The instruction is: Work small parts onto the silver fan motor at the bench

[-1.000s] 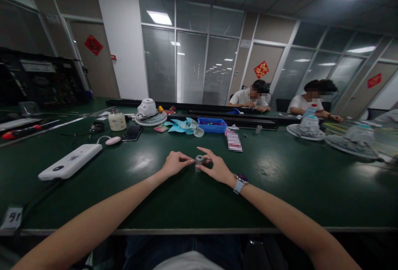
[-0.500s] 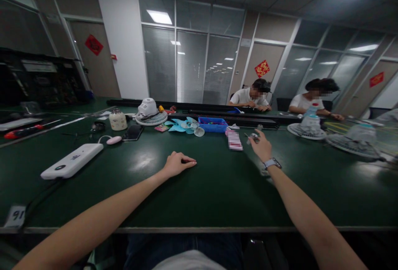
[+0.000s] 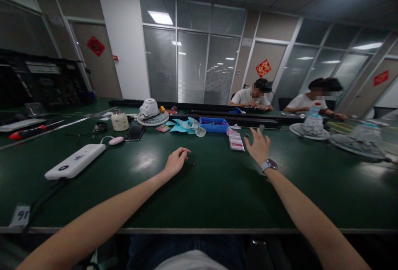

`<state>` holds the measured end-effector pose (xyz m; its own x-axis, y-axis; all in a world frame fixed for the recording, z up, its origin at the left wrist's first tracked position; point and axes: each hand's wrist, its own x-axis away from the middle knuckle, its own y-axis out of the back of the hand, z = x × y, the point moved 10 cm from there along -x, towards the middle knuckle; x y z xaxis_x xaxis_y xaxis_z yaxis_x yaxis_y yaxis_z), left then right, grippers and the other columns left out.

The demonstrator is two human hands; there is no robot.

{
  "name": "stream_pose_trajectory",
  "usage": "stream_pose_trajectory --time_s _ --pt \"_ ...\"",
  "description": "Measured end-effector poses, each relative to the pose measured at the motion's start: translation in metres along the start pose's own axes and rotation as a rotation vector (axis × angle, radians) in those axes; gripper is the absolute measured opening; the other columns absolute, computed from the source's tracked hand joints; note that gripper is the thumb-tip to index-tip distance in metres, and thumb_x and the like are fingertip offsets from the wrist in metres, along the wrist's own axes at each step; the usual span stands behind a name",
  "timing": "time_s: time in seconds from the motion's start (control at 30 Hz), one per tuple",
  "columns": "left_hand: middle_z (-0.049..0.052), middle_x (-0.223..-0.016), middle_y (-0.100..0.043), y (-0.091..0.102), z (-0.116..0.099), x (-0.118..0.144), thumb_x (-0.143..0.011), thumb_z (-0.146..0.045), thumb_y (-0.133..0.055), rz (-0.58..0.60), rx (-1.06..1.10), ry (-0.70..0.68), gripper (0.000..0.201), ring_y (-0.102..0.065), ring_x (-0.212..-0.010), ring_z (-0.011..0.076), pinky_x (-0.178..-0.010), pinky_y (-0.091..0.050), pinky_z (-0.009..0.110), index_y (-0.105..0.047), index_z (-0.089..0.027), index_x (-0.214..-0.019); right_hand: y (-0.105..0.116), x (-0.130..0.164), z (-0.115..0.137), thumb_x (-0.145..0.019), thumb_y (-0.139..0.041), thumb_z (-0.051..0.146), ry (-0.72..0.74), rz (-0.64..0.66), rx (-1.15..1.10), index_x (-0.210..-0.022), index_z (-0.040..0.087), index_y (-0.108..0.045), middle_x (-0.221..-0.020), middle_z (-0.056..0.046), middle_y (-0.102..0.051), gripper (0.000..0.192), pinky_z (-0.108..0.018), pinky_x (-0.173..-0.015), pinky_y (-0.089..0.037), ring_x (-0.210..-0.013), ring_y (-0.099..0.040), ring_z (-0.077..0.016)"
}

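Note:
My left hand (image 3: 176,161) is over the green table (image 3: 199,195), its fingers loosely stretched out and apart, nothing visible in them. Just right of its fingertips lies a tiny dark piece (image 3: 194,163), too small to name. My right hand (image 3: 258,148), with a watch (image 3: 269,164) on the wrist, is spread open. It is nearest to a pink-and-white printed packet or card (image 3: 236,141). Small bits behind its fingers are partly hidden. Beyond lie a blue tray (image 3: 214,125) of small parts and light-blue fan blades (image 3: 183,125).
A white fan head (image 3: 149,108) rests on its grille at the back left, near a cream jar (image 3: 120,121) and a phone (image 3: 134,133). A white power strip (image 3: 76,161) lies at left. Two more fan assemblies (image 3: 312,123) stand at right. Two people sit across the table.
My left fingers have parted and lifted slightly away to the left, leaving a tiny piece visible on the table. My right hand has gone from curled around something small and shiny to spread.

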<state>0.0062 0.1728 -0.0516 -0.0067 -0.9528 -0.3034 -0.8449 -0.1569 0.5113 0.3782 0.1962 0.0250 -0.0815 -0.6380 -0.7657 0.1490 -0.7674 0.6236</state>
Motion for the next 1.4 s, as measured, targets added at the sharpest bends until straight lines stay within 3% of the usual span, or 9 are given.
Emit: stream_pose_trajectory --time_s 0.17,0.23,0.4,0.57,0.73,0.9,1.07,1.17,1.4 --pt "0.002 -0.077 -0.066 0.004 0.001 0.000 -0.087 -0.032 -0.037 -0.046 0.015 0.016 0.032 -0.062 -0.075 0.0187 -0.067 -0.043 0.027 -0.065 -0.019 -0.095 0.003 0.064 0.162 -0.098 -0.037 0.045 0.536 0.401 -0.402 -0.139 0.027 -0.049 -0.151 -0.008 -0.041 0.046 -0.046 -0.114 -0.025 -0.140 -0.035 -0.0212" --pt "0.002 -0.076 -0.066 0.006 -0.001 0.001 -0.086 -0.031 -0.037 -0.059 0.022 0.013 0.031 -0.063 -0.076 0.0188 -0.069 -0.044 0.028 -0.065 -0.019 -0.093 0.005 0.098 0.206 -0.098 -0.036 0.047 0.689 0.573 -0.483 -0.139 0.030 -0.049 -0.155 -0.005 -0.034 0.047 -0.046 -0.115 -0.022 -0.144 -0.027 -0.0208" --pt "0.002 -0.075 -0.066 0.005 -0.006 0.004 -0.085 -0.031 -0.037 -0.059 0.017 -0.006 0.031 -0.063 -0.078 0.0193 -0.072 -0.044 0.028 -0.064 -0.019 -0.092 -0.003 0.130 0.233 -0.099 -0.034 0.047 0.722 0.786 -0.518 -0.142 0.031 -0.046 -0.153 -0.005 -0.036 0.047 -0.051 -0.115 -0.020 -0.145 -0.022 -0.0233" --pt "0.001 -0.074 -0.066 0.002 -0.003 0.003 -0.085 -0.033 -0.038 -0.041 0.029 -0.008 0.031 -0.063 -0.076 0.0188 -0.070 -0.044 0.027 -0.065 -0.020 -0.093 -0.006 0.126 0.229 -0.100 -0.034 0.042 0.715 0.765 -0.558 -0.142 0.029 -0.046 -0.148 -0.003 -0.045 0.045 -0.050 -0.114 -0.024 -0.143 -0.029 -0.0220" --pt "0.001 -0.076 -0.066 0.001 0.000 0.002 -0.087 -0.036 -0.038 -0.023 0.014 -0.002 0.032 -0.063 -0.076 0.0188 -0.069 -0.044 0.027 -0.066 -0.021 -0.096 0.004 0.078 0.185 -0.098 -0.038 0.039 0.608 0.452 -0.453 -0.137 0.025 -0.052 -0.141 -0.005 -0.053 0.044 -0.049 -0.113 -0.027 -0.138 -0.037 -0.0219" --pt "0.001 -0.078 -0.066 -0.001 0.001 0.001 -0.087 -0.037 -0.038 -0.003 0.001 -0.002 0.033 -0.063 -0.076 0.0189 -0.067 -0.044 0.027 -0.066 -0.021 -0.097 0.010 0.007 0.063 -0.095 -0.040 0.036 0.322 0.107 -0.100 -0.130 0.015 -0.059 -0.135 -0.012 -0.058 0.045 -0.048 -0.109 -0.029 -0.134 -0.043 -0.0275" --pt "0.001 -0.076 -0.066 -0.002 0.000 0.002 -0.088 -0.036 -0.038 0.008 -0.003 -0.002 0.033 -0.064 -0.075 0.0189 -0.067 -0.044 0.027 -0.066 -0.020 -0.097 -0.006 -0.016 -0.038 -0.093 -0.039 0.034 0.074 0.098 0.147 -0.126 0.012 -0.061 -0.132 -0.015 -0.060 0.045 -0.047 -0.105 -0.032 -0.129 -0.047 -0.0293" --pt "0.001 -0.075 -0.066 -0.001 -0.002 0.002 -0.088 -0.034 -0.039 0.001 -0.008 -0.007 0.032 -0.064 -0.076 0.0188 -0.067 -0.044 0.027 -0.067 -0.020 -0.097 -0.020 -0.011 -0.057 -0.093 -0.038 0.034 0.034 0.156 0.178 -0.125 0.014 -0.061 -0.131 -0.014 -0.061 0.045 -0.046 -0.103 -0.034 -0.126 -0.049 -0.0282" --pt "0.001 -0.076 -0.065 -0.002 -0.002 0.003 -0.087 -0.035 -0.040 0.015 -0.010 -0.007 0.032 -0.063 -0.075 0.0189 -0.066 -0.043 0.027 -0.067 -0.020 -0.097 -0.033 -0.007 -0.059 -0.093 -0.042 0.034 0.046 0.192 0.193 -0.126 0.014 -0.061 -0.130 -0.015 -0.062 0.043 -0.044 -0.101 -0.037 -0.123 -0.052 -0.0275"
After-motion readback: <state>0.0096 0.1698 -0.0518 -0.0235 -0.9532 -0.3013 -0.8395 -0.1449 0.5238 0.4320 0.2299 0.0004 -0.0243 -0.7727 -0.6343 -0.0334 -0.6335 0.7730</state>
